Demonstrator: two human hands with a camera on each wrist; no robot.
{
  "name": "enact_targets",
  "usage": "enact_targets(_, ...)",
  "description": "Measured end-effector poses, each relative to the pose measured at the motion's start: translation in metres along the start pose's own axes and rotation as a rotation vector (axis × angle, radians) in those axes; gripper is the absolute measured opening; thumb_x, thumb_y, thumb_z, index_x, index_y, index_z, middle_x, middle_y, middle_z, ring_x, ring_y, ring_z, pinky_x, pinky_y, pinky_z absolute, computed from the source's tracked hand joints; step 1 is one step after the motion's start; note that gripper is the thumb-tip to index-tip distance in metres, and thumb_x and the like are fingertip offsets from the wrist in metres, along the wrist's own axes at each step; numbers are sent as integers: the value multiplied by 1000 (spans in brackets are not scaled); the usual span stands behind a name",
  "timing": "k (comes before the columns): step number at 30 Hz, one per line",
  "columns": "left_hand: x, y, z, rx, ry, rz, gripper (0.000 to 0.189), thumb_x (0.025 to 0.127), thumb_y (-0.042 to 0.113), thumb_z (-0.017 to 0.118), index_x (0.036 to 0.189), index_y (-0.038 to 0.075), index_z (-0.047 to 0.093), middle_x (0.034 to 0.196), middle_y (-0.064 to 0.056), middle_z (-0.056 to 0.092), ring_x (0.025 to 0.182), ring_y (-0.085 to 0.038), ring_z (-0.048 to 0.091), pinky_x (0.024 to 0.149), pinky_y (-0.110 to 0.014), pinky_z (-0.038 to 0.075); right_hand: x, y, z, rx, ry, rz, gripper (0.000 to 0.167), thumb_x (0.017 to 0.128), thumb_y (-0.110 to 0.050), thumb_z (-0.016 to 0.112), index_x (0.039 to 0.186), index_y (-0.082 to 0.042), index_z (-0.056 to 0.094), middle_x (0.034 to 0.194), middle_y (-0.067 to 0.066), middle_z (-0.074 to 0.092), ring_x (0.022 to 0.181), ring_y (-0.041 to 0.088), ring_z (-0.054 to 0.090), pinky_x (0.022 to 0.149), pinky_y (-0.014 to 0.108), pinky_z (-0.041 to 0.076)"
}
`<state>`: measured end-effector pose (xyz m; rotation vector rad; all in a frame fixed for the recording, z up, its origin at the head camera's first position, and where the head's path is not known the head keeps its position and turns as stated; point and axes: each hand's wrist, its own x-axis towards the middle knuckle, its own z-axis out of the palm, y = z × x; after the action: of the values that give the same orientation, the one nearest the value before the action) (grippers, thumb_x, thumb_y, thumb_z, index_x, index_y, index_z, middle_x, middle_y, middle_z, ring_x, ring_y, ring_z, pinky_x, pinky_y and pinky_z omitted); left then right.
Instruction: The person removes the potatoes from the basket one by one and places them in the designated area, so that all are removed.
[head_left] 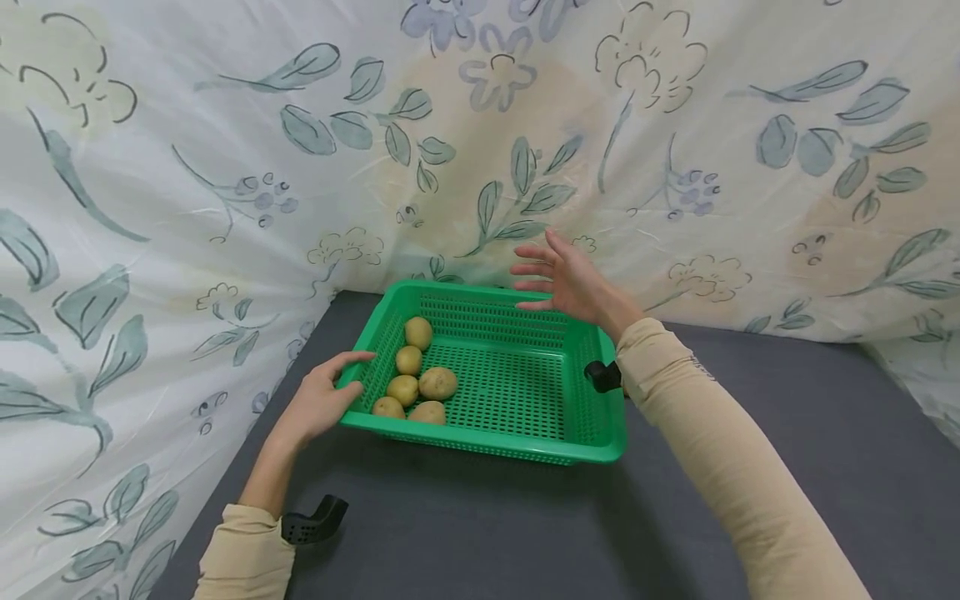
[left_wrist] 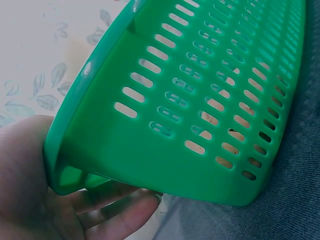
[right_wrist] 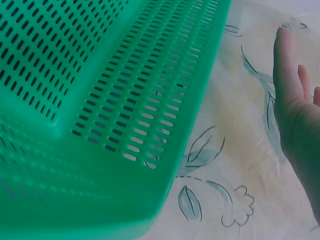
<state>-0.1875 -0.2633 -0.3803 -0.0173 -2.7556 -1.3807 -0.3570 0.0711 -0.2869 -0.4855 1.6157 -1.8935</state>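
Observation:
A green plastic basket [head_left: 510, 447] with slotted walls sits on the dark table, its left end holding several potatoes [head_left: 438, 383]. At that end my left hand [head_left: 321, 398] grips the rim near the front corner. In the left wrist view, the fingers [left_wrist: 125, 215] of this hand curl beneath the basket's rim [left_wrist: 75, 110]. Some potatoes show through the slots there. Over the far right part of the basket my right hand [head_left: 573, 279] is raised, fingers spread and holding nothing. The right wrist view shows this hand [right_wrist: 297, 110] apart from the basket wall [right_wrist: 150, 95].
A floral-patterned sheet [head_left: 480, 125] hangs behind the table and along its left side. The dark tabletop [head_left: 465, 533] extends in front of the basket and to its right. Black wrist devices [head_left: 315, 523] are strapped over both sleeves.

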Motion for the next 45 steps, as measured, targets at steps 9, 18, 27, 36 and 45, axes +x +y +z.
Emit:
enact_targets(9,0,2,0,6,-2,0,48,90,4,47,138,11,50,135,-23,42,47,-13,28,51,-32,34,4,10,6,-11,-26,23,70,100,-55,24,153,-9,19,151,18,24,136,41,23,100,56,32)
enact_targets(18,-1,-1,2,-5,-4,6,48,90,4,47,138,11,50,133,-22,44,45,-12,28,49,-32,34,12,23,12,-20,-47,54,68,101,-53,22,152,-8,21,149,22,24,134,43,24,100,59,30)
enact_targets(27,-1,-1,1,-2,4,15,48,90,4,47,137,11,50,130,-22,45,45,-12,28,50,-32,34,20,35,20,-52,-61,71,67,101,-53,22,151,-7,23,148,24,27,131,43,30,99,59,32)
enact_targets(36,-2,2,0,-13,1,11,47,91,4,48,137,10,50,124,-22,49,44,-12,32,50,-32,36,29,44,27,-82,-69,117,70,100,-54,22,151,-7,23,147,25,27,128,40,36,99,58,33)
enact_targets(45,-2,4,0,-8,4,-1,47,91,5,48,138,11,50,123,-21,50,44,-12,34,51,-31,37,33,53,33,-104,-106,141,70,100,-54,23,151,-6,22,148,24,26,131,42,31,99,58,32)
